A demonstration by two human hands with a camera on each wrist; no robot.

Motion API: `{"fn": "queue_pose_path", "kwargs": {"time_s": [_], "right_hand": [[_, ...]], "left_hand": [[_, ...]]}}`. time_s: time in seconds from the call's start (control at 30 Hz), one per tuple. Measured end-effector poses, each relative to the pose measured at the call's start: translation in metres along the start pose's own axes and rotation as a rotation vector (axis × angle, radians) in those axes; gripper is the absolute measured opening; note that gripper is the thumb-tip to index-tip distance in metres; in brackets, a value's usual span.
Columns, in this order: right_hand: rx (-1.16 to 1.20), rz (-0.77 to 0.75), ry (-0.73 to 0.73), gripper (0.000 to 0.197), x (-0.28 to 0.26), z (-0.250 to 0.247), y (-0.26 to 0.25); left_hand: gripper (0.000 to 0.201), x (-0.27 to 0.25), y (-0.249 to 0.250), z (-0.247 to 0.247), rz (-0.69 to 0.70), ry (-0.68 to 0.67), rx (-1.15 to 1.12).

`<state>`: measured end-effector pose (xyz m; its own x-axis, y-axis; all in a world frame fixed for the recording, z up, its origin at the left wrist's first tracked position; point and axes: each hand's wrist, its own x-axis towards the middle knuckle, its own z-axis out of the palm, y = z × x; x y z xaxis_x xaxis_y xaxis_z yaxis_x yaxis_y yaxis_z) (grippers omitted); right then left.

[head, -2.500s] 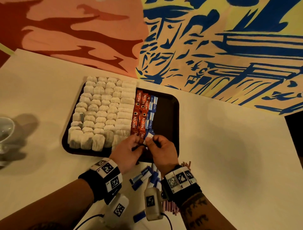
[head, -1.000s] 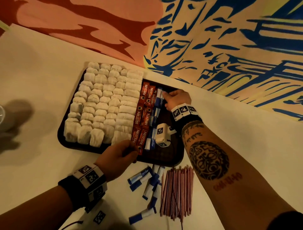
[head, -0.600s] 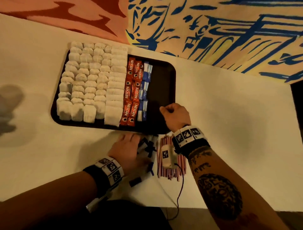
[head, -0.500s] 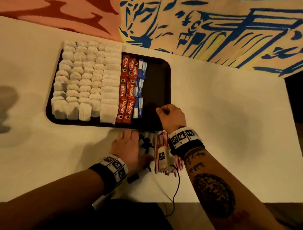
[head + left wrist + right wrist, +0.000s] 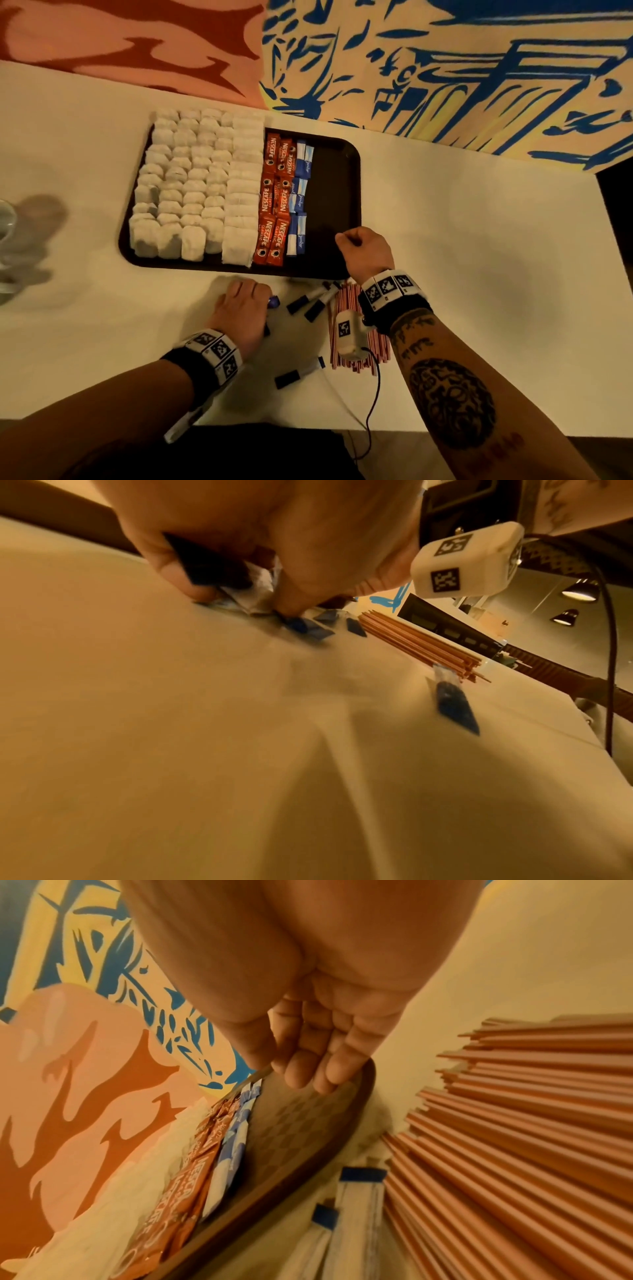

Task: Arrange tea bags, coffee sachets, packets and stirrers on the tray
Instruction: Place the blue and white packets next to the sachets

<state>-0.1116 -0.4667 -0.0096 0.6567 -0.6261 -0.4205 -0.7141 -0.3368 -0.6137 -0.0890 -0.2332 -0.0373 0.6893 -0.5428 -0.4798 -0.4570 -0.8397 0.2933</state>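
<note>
Nearest us, the pale bench (image 5: 479, 274) runs wide and bare under warm, dim light, and its front edge drops to a dark floor strip. One blue-and-white packet (image 5: 299, 371) lies alone close to that edge. Just beyond it our left hand (image 5: 245, 308) presses down on the bench, fingers curled and pinching a small crumpled bunch of blue packets (image 5: 240, 588) against the surface; two more loose packets (image 5: 313, 299) lie just to its right. Beside those sits a bundle of thin red stirrers (image 5: 346, 308), partly covered by the white wrist camera (image 5: 347, 334) and its black cable (image 5: 375, 394), which hang over it and would be in the way of picking it up. Our right hand (image 5: 364, 253) is over the near right corner of the dark tray (image 5: 335, 178), fingers curled loosely inward and holding nothing that we can see. On the tray, white tea bags (image 5: 191, 188) fill the left half in close rows, red coffee sachets (image 5: 275, 202) stand in two columns next to them, and blue packets (image 5: 300, 198) form a narrow column touching the sachets; the right part of the tray is bare. At the far left a white cup (image 5: 5, 219) sits at the picture's edge. Behind the bench rises a wall mural (image 5: 411, 68), orange on the left, blue and yellow on the right.
</note>
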Motion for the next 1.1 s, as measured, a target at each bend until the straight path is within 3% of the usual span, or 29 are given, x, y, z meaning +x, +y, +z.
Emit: {"fn": "queue_pose_path", "kwargs": {"time_s": [0.2, 0.37, 0.53, 0.63, 0.77, 0.9, 1.0, 1.1], "right_hand": [[0.056, 0.008, -0.018, 0.025, 0.003, 0.004, -0.005], [0.16, -0.05, -0.081, 0.013, -0.006, 0.003, -0.021], [0.275, -0.231, -0.233, 0.012, -0.031, 0.008, -0.056], [0.407, -0.274, -0.292, 0.008, -0.041, 0.019, -0.07], [0.473, -0.231, -0.286, 0.007, -0.042, 0.029, -0.072], [0.486, -0.171, -0.348, 0.012, -0.042, 0.028, -0.068], [0.489, -0.139, -0.304, 0.01, -0.039, 0.027, -0.061], [0.617, -0.051, -0.214, 0.007, -0.036, 0.021, -0.057]], "left_hand": [[0.031, -0.005, -0.004, -0.023, 0.026, -0.039, -0.11], [0.017, -0.005, -0.002, -0.066, 0.004, -0.022, -0.669], [0.02, 0.019, 0.011, -0.104, -0.047, 0.095, -1.153], [0.021, 0.035, 0.019, -0.114, -0.055, 0.128, -1.199], [0.019, 0.048, 0.023, -0.11, -0.106, 0.201, -1.081], [0.024, 0.05, 0.024, -0.103, -0.147, 0.143, -1.156], [0.046, 0.051, 0.023, -0.098, -0.187, 0.15, -1.225], [0.036, 0.053, 0.024, -0.098, -0.225, 0.177, -1.282]]}}
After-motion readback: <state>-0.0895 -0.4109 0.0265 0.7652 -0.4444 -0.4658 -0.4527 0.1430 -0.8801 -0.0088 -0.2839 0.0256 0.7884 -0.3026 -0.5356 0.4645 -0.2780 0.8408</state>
